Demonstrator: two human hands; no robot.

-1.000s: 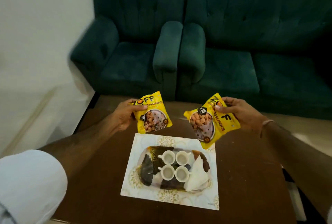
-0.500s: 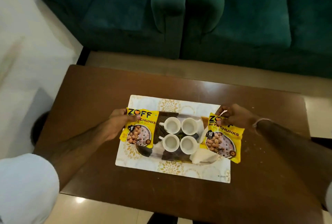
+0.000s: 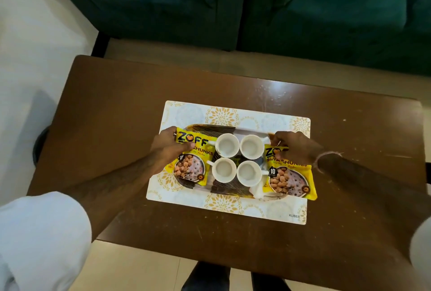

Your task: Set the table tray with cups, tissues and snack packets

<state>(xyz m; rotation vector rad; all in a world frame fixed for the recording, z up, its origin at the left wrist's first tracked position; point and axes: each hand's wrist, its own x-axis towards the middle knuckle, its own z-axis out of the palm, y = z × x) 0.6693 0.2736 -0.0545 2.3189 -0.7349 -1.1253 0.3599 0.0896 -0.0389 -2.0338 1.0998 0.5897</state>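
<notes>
Head view: on the dark tray (image 3: 224, 128), left hand (image 3: 166, 146) and right hand (image 3: 296, 147) each pinch a glossy yellow packet (image 3: 191, 164) (image 3: 289, 179) flanking four round white cups (image 3: 238, 158).

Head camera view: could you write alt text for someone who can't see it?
Seen from above, a person's left hand and right hand each hold a yellow snack packet, the left packet and right packet, beside four white ceramic cups on a dark patterned tray. The tray sits on a white-and-gold placemat on a brown wooden table.
</notes>
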